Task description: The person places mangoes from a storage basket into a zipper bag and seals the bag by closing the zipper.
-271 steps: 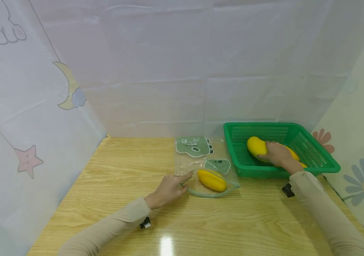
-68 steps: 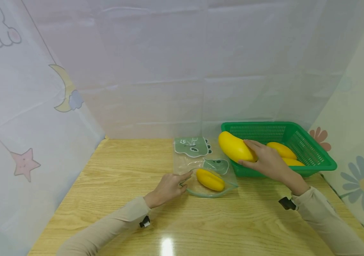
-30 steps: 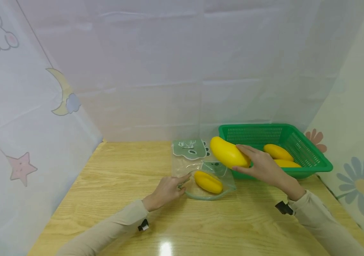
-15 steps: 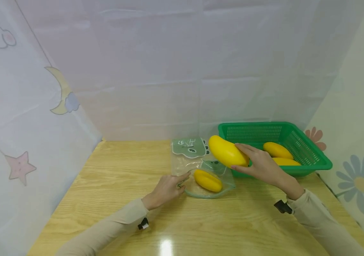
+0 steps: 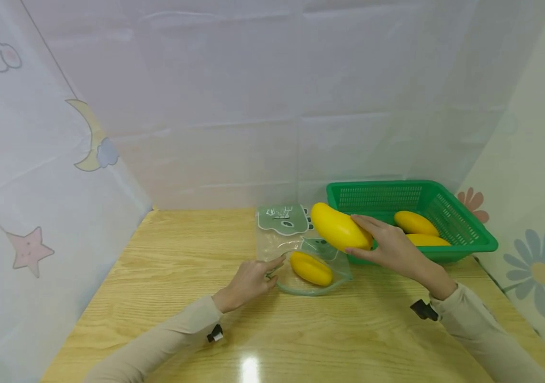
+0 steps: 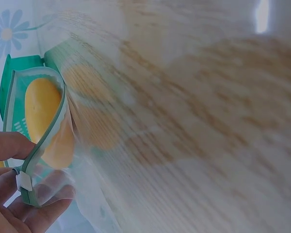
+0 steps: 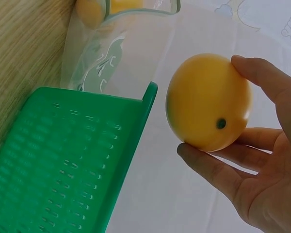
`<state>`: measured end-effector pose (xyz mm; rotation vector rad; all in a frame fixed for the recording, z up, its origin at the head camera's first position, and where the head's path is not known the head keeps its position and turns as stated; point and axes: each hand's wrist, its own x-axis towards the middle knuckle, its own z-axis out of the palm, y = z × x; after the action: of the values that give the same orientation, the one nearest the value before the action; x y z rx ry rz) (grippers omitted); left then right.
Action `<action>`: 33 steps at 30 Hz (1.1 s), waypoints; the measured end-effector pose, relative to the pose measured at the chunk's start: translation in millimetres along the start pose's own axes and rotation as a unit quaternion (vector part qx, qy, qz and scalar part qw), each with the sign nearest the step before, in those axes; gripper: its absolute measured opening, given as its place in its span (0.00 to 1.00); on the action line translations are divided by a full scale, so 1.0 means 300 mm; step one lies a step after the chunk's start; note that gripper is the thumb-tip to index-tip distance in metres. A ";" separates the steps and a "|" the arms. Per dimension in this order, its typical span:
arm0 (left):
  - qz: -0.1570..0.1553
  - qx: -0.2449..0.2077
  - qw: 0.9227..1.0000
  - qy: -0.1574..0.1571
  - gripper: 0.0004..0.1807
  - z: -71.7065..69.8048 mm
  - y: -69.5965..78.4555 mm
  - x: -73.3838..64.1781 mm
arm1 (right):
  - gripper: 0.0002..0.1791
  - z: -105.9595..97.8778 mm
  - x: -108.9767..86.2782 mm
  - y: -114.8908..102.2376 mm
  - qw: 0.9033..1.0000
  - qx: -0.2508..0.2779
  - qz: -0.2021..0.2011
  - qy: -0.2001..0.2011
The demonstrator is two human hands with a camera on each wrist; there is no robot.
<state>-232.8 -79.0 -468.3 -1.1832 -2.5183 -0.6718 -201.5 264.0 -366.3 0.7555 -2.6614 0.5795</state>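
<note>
My left hand [image 5: 248, 284] pinches the green-edged mouth of a clear zip bag [image 5: 272, 244] with green cartoon prints; the bag's white slider [image 6: 24, 181] shows by the fingers in the left wrist view. The bag lies on the table with its mouth held apart, and one yellow mango [image 5: 311, 269] sits just inside. My right hand [image 5: 394, 250] grips a larger mango [image 5: 341, 226] between thumb and fingers, raised between the bag and the basket. Its dark stem spot [image 7: 221, 123] shows in the right wrist view.
A green slotted basket [image 5: 468, 218] stands at the back right, with a mango [image 5: 416, 223] and another mango [image 5: 427, 240] in it. The wooden table [image 5: 181, 250] meets a pale curtain [image 5: 224, 133] behind and printed curtains at both sides.
My right hand has lifted the larger mango out of the basket and carried it left toward the bag; over the last second it has barely moved. My left hand keeps its hold on the bag's mouth.
</note>
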 end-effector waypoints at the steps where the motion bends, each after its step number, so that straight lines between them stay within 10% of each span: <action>1: -0.001 0.000 1.000 0.000 0.29 0.001 -0.001 0.000 | 0.44 0.001 0.000 -0.001 1.000 0.002 0.000 0.000; 33: -0.001 -0.007 1.000 0.000 0.29 0.005 -0.006 -0.002 | 0.43 0.020 -0.026 -0.022 1.000 0.022 -0.006 -0.007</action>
<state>-233.9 -79.5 -470.4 -1.1852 -2.5193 -0.6900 -192.8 259.4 -372.8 0.7886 -2.6628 0.6344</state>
